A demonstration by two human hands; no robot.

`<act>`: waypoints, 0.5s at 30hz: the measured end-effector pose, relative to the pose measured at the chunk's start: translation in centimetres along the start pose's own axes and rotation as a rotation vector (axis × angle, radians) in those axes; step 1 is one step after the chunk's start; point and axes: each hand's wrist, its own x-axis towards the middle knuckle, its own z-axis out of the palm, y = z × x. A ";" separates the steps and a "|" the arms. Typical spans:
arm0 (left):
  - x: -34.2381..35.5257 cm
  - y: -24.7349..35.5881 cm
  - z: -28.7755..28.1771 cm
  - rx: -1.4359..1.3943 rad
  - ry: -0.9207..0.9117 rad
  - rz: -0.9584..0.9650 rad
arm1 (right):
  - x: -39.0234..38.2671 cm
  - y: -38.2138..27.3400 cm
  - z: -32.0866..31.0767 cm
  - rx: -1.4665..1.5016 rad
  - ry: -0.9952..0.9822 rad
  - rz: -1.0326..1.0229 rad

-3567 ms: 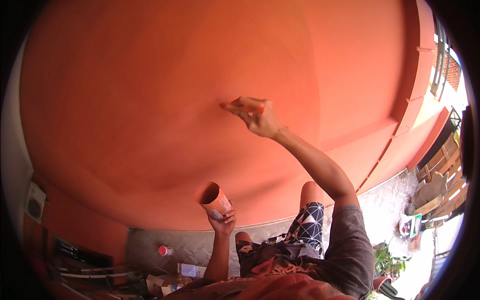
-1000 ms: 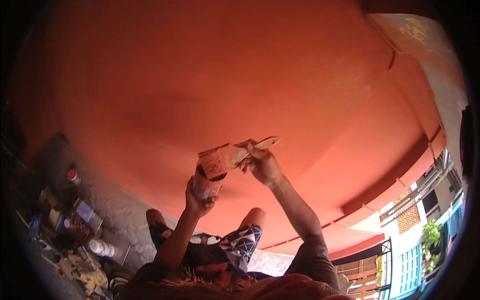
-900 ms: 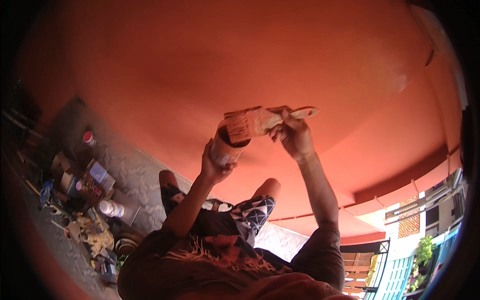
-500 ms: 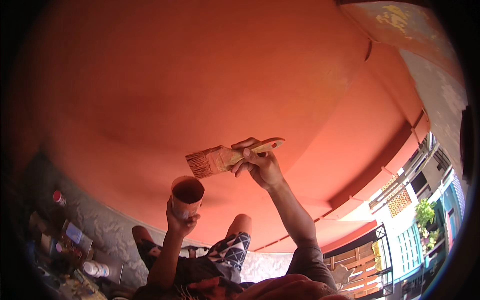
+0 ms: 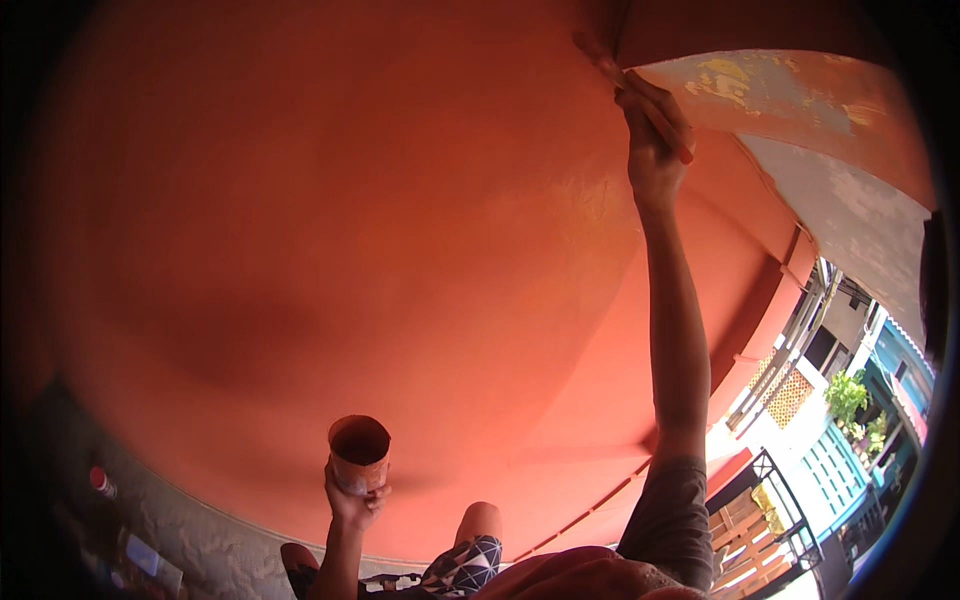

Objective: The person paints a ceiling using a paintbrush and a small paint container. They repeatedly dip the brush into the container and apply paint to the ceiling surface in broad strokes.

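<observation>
High up, my right hand [image 5: 652,125] is closed around a paintbrush [image 5: 598,58]. Its bristle end points up and left, at the orange-red wall [image 5: 380,250], near the corner by a patchy beam. The bristles look blurred and dark; whether they touch the wall I cannot tell. Low down, my left hand [image 5: 352,508] grips an open-topped paint cup [image 5: 360,474], held upright. Reddish paint coats the cup's rim and side, and its inside is dark.
At the upper right runs a beam [image 5: 790,90] with peeling yellow and grey patches. A red-capped container [image 5: 102,482] stands on the grey floor at lower left. Beyond the opening at right are a wooden pallet [image 5: 735,545], a turquoise gate [image 5: 835,475] and a green plant [image 5: 846,395].
My right arm has stretched up and to the right, carrying the brush from above the cup to the wall's upper corner. The cup in my left hand appears lower in view.
</observation>
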 end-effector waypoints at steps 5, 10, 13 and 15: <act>1.5 1.0 2.7 -0.005 0.112 -0.008 | 9.2 4.5 4.8 -0.297 0.048 0.037; 3.3 1.6 2.2 0.005 0.090 -0.042 | 14.4 8.7 7.5 -0.459 0.049 -0.066; 4.3 1.5 2.3 -0.032 0.101 -0.067 | 13.9 8.9 7.5 -0.451 -0.087 -0.050; 3.4 2.3 2.1 -0.042 0.131 -0.074 | 9.8 6.7 7.4 -0.323 -0.209 -0.034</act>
